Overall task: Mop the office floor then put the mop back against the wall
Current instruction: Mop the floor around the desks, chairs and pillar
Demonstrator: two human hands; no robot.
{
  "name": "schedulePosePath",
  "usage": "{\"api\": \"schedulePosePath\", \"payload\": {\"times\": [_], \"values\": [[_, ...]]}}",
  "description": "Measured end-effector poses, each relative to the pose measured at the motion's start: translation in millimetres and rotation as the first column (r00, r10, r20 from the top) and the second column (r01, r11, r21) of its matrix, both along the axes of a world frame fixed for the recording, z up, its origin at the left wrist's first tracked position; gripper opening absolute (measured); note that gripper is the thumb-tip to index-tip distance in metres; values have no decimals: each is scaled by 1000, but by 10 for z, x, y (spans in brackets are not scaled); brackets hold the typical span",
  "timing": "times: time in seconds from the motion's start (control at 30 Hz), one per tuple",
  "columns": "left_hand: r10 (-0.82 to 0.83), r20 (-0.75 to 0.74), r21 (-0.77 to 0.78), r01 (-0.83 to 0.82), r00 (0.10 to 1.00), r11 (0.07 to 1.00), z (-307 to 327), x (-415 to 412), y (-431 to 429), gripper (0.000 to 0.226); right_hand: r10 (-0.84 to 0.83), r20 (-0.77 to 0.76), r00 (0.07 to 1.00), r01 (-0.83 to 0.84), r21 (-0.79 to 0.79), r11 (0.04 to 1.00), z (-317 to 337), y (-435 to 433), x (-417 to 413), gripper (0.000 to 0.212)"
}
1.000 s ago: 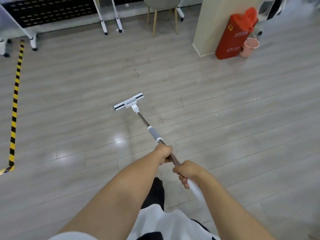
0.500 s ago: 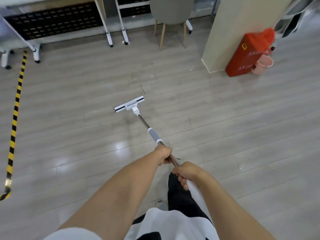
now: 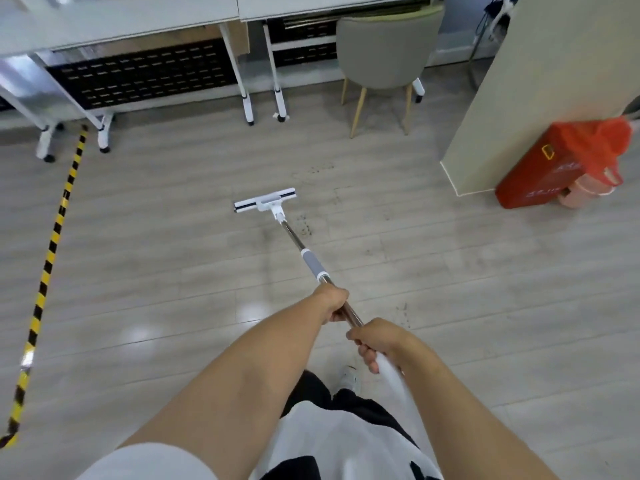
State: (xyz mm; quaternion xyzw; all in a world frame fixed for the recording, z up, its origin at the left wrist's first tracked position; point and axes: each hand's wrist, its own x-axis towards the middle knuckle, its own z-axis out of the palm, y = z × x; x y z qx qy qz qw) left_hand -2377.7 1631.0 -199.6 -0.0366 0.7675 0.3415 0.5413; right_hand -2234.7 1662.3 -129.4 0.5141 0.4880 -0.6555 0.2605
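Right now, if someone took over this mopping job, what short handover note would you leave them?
Left hand grips the mop pole, ahead of the right.
Right hand grips the pole nearer the body.
Mop head lies flat on the floor, out in front.
Done: mopping under way; extent unclear.
Left: dark specks by the head, more beyond it; then stand the mop back in its place.

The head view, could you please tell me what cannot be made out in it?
All in the head view.
Pad of the mop: faces the floor.
Top end of the mop: blurred, covered by the right hand and forearm.
Pink bucket: partly behind the red box and orange bag.
Red box's lettering: too small.
Desks: cut off by the top edge.
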Motion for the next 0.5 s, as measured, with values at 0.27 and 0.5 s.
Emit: {"api": "schedulePosePath", "payload": {"times": [0.27, 0.5], "values": [[17, 3, 35, -17, 1000, 999, 27, -1515, 1035, 16, 0, -24, 1000, 1, 44, 999, 50, 1051, -1500, 18], [-36, 54, -5, 37, 998, 999, -395, -3312, 1864, 24, -46, -13, 999, 46, 52, 998, -281, 1780, -3262, 14]]}}
